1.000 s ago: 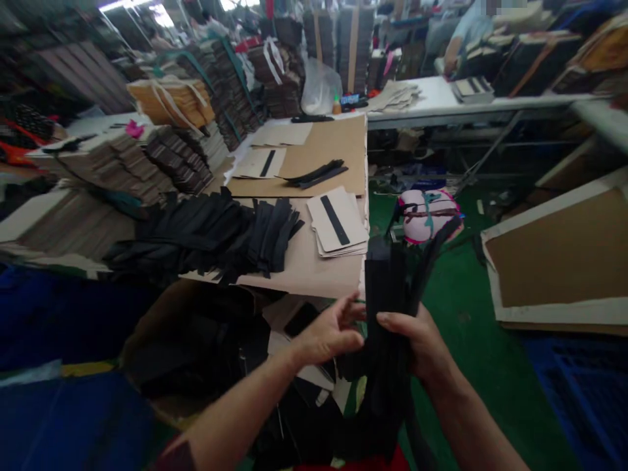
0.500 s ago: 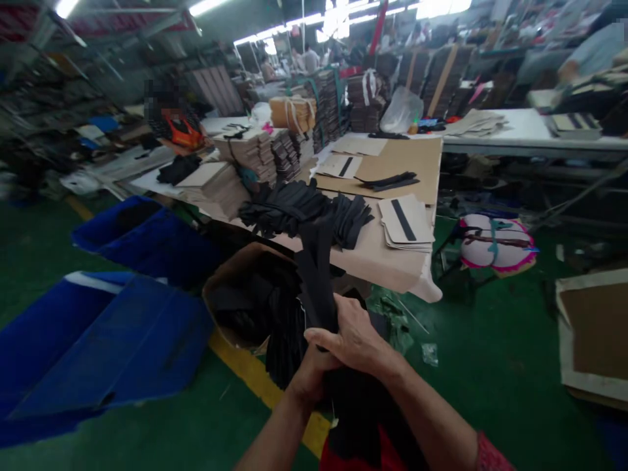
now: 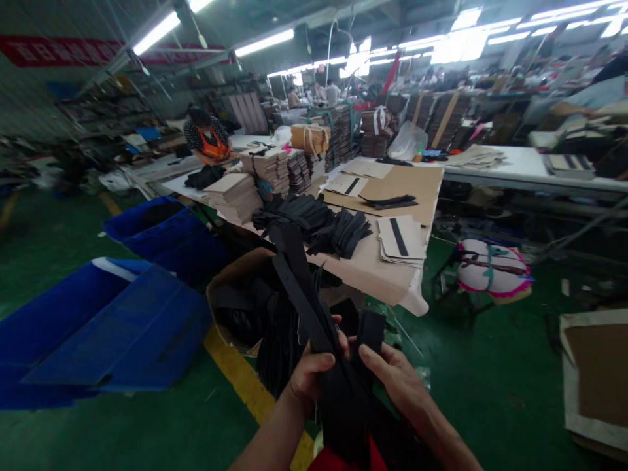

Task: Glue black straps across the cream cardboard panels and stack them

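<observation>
My left hand is closed around several long black strips, which reach up and left toward the table edge. Close by on the right, my right hand grips the end of another black strip between thumb and fingers. The lower ends of the strips hang over my lap and blend with dark cloth there. Beyond the hands, a heap of black strips lies on the near edge of the table. Below it stands a cardboard box with more black pieces in it.
Blue bins stand on the floor at left. The table carries stacked boards and panels with a black stripe. A padded stool is at right. A person in an orange apron works at the far left.
My hands were together on the strips; now they are apart, the right one holding a separate strip end. The strips lean further left. The view has tilted up.
</observation>
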`<state>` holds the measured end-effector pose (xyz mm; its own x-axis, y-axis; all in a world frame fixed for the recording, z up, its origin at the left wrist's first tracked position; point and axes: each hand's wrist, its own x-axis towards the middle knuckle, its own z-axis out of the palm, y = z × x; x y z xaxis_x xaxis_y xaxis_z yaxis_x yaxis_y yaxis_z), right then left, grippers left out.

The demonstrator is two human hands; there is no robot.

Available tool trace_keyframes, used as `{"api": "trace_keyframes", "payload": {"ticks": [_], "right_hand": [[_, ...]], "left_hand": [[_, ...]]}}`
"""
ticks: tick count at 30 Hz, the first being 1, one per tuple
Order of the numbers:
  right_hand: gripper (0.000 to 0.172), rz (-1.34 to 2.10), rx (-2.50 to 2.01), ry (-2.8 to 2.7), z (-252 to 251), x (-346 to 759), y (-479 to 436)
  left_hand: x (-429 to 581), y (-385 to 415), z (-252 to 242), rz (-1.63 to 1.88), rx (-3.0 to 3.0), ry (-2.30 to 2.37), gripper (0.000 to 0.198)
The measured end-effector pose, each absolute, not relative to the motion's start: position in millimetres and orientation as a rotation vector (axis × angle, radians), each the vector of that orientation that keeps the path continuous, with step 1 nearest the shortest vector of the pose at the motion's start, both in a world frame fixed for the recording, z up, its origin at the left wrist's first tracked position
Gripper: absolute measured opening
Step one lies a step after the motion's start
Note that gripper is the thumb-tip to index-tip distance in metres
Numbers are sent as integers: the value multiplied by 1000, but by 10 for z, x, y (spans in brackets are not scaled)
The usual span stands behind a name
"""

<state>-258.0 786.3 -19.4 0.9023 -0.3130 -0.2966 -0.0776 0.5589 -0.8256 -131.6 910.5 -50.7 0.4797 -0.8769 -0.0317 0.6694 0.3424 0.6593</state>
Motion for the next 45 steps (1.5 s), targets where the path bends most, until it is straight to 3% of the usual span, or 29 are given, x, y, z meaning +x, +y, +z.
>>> {"api": "trace_keyframes", "payload": {"ticks": [5,16,25,30,34,41,45], "right_hand": [[47,-308,-792,536,-465,-3055,7057],[69,-510,-528,878,-787,-4006,5042],[54,-686,-306,811,-800,-4479,4107],[45,-628,-378,702,-806,-4459,3993],[52,-486,-668,695,-733,-4028,4133],[48,-430,-1027,724,-400,-3021,4520],[50,-334,-1293,778,-378,-2701,4759]], "left_hand": [[-1763,8335,-724,-1066,574,-263,64],[-2571,6925,-870,-1132,597,-192,59],[-2630,6382,-829,-1089,843,-205,67],[-2529,6270,-766,-1106,1016,-167,71],[-2425,6276,-757,-1079,1102,-131,68],[-2097,6241,-575,-1095,1186,-272,75],[-1974,6154,-536,-1047,1425,-323,55]]}}
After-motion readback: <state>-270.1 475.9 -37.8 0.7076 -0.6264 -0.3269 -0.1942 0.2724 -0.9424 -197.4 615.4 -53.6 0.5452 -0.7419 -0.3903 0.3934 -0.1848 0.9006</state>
